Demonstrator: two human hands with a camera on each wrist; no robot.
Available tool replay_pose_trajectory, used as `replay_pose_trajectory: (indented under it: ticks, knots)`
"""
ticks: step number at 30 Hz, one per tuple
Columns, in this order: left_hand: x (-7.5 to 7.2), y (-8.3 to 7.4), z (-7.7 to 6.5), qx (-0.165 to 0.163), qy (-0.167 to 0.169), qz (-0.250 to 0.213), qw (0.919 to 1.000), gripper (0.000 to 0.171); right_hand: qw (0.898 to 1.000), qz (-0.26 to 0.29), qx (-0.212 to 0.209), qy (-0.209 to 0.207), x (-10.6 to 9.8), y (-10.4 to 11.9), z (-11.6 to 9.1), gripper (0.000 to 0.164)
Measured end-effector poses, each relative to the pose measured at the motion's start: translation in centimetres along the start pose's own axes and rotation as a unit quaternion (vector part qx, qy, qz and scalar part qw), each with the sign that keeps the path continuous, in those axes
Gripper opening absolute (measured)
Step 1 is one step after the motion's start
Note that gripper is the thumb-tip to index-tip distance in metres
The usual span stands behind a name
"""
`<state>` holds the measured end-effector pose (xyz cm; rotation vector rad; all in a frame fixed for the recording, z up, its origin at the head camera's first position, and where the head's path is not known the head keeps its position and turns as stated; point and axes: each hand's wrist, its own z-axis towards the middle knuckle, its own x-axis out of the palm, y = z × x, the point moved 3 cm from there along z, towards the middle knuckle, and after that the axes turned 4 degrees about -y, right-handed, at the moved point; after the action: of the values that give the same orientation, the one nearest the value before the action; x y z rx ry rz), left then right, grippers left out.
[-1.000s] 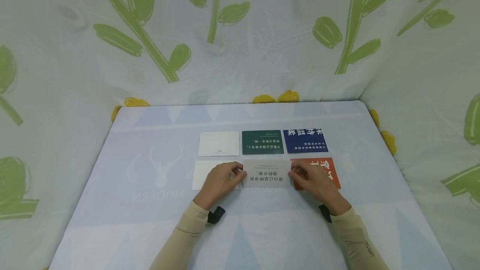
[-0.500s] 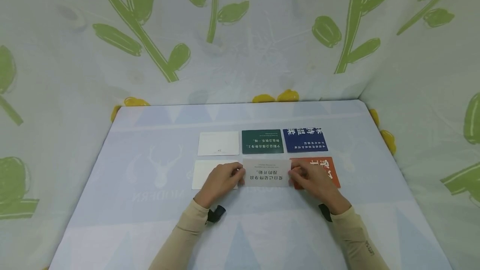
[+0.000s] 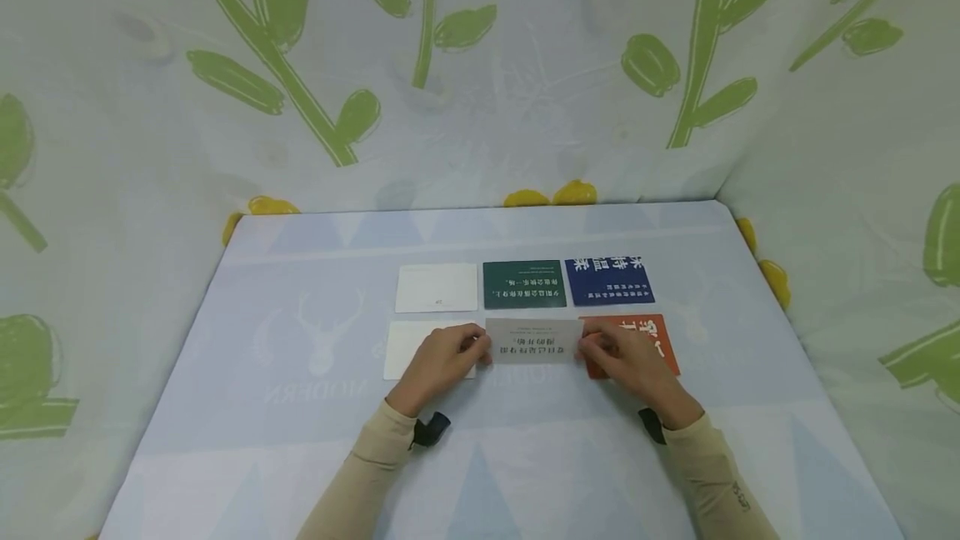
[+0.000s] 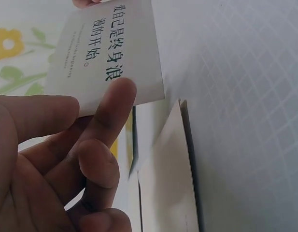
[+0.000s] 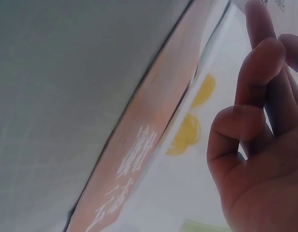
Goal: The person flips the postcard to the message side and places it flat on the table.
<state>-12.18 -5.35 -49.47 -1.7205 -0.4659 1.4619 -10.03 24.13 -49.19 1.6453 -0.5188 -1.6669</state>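
Evidently both hands share one pale greeting-style text card (image 3: 534, 342), which spans the gap between them, its dark Chinese characters facing the wearer. The left hand (image 3: 446, 357) pinches its left end between thumb and index finger, the other fingers curled loosely below; the right hand (image 3: 630, 361) pinches the opposite end between thumb and fingertips. The card is tilted; whether its lower edge touches the tabletop, I cannot tell.

Partly covered by the left hand, and extending to its left, lies a blank-looking white card (image 3: 403, 348). Another white card (image 3: 437, 288) lies flat just beyond that hand. Beyond the held card, between the hands, is a dark green card (image 3: 525, 294) with white lettering; a navy blue card (image 3: 612, 294), also lettered in white, lies beyond the right hand. That hand partly hides an orange-red card (image 3: 663, 365) beneath it. A beige sleeve (image 3: 375, 448) runs back from the left hand, and a pale blue-and-white tablecloth (image 3: 247, 407) spreads under everything.
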Motion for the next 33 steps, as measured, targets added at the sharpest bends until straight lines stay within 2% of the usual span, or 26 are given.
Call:
replay_pose_trajectory:
  ticks: [7,11,19,25,33]
  knots:
    - [-0.5,-0.4,-0.1,0.002,-0.014,-0.006,0.9999,0.02,0.999,-0.009,-0.035,-0.018,-0.3,-0.1,0.0,0.032]
    - [-0.7,-0.2,-0.1,0.0,-0.022,0.0,0.9998,0.023,0.999,-0.007,-0.049,-0.023,-0.4,0.1,0.2,0.025]
    - [-1.2,-0.2,-0.1,0.034,-0.037,-0.023,0.9984,0.023,0.996,0.0,-0.07,-0.045,-0.8,0.4,0.4,0.022]
    - [-1.4,-0.2,-0.2,0.046,-0.037,-0.035,0.9976,0.022,0.994,-0.006,-0.087,-0.065,-1.0,0.7,0.4,0.021]
    - [-1.5,-0.2,-0.2,0.052,-0.034,-0.035,0.9974,0.022,0.995,0.008,-0.079,-0.055,-1.1,0.8,0.2,0.016]
